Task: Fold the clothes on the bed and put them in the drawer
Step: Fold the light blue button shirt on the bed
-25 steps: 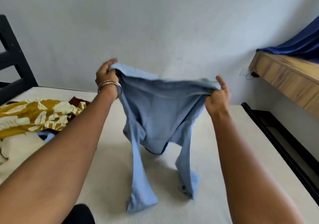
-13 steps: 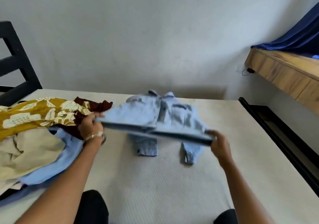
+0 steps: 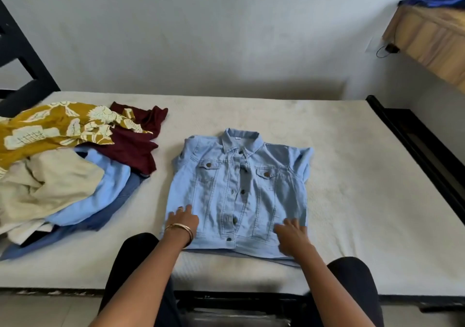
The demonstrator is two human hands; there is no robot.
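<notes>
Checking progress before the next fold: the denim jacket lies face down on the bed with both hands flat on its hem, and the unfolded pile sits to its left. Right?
Not quite. In the head view the denim jacket lies face up: collar, buttons and chest pockets show. The rest holds: left hand and right hand rest flat near its hem, and the unfolded pile sits to its left on the bed.

Soft, even daylight, fairly bright; no glare. Faint shadow band on wall (image 3: 226, 49) just above bed (image 3: 352, 175). Wide-angle bending at edges: wooden shelf (image 3: 432, 39) curves. Corners slightly smeared; centre reasonably sharp, mild compression softness.
</notes>
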